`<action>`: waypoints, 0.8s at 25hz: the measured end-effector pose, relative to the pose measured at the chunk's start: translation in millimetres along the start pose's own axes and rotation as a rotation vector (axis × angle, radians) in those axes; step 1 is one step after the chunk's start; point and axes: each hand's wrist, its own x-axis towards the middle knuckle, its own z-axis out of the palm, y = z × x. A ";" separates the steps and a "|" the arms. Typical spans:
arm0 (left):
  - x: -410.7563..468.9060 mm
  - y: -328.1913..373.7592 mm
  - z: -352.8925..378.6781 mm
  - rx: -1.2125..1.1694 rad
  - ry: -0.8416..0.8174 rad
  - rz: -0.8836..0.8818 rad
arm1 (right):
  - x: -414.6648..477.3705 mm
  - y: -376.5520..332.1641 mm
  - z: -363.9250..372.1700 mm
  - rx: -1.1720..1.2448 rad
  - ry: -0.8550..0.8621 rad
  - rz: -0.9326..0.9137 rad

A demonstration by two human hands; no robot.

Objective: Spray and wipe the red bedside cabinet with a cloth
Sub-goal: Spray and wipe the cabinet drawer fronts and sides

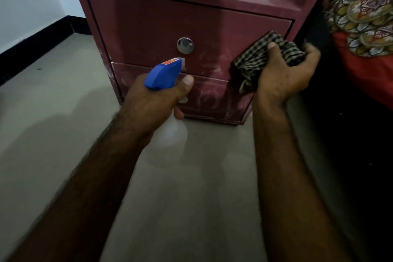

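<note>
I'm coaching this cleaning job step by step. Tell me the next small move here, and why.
Probably sweep the checked cloth leftward and down across the drawer fronts. The right hand holds it bunched at the right edge of the red cabinet, while pale streaks show across the lower drawer front. The left hand holds the spray bottle aimed at that same area, so wiping seems due.

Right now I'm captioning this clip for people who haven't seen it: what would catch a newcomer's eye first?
The blue-topped spray bottle in the left hand stands out at centre, aimed at the red cabinet. To its right, the right hand presses a checked cloth against the cabinet's right edge. A shiny round knob sits mid-drawer, above pale smears lower on the front.
</note>
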 end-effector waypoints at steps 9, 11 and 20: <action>0.2 1.2 -2.8 0.024 -0.010 -0.015 | -33.3 10.7 6.8 -0.072 -0.176 -0.029; 0.3 -1.9 -6.5 0.022 -0.005 -0.017 | -19.0 16.1 0.1 -0.045 -0.096 -0.032; 6.3 -15.5 -10.6 0.017 0.009 -0.039 | -34.3 44.7 -5.8 -0.177 -0.229 -0.106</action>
